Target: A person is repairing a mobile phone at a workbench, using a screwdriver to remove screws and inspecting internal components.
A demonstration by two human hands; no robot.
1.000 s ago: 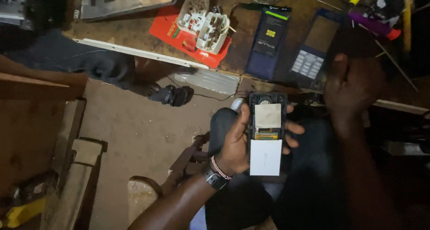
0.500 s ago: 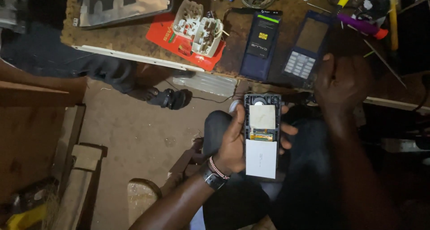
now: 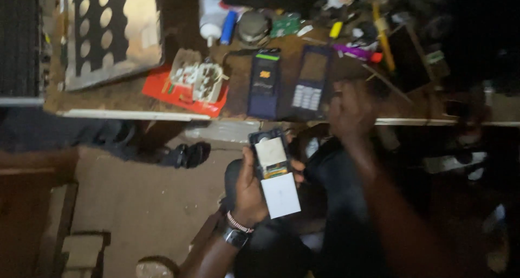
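Observation:
My left hand [image 3: 252, 188] grips an opened mobile phone [image 3: 273, 172] from its left side, back facing up, with a pale metal shield in the upper half and a white block in the lower half. My right hand [image 3: 352, 110] is raised and blurred at the edge of the wooden bench [image 3: 135, 96], near a dark blue keypad phone front [image 3: 309, 83]; whether it holds anything cannot be told. A dark phone housing with a green top [image 3: 264, 83] lies left of that.
On the bench sit a red card with a beige plastic part [image 3: 192, 83], a perforated metal panel [image 3: 111, 31], a white bottle [image 3: 208, 12], small tools and a screwdriver [image 3: 357, 51]. A black sandal [image 3: 187, 154] lies on the dirt floor below.
The view tilted up, showing more of the bench. My right hand rose toward the bench edge. The left hand kept hold of the phone.

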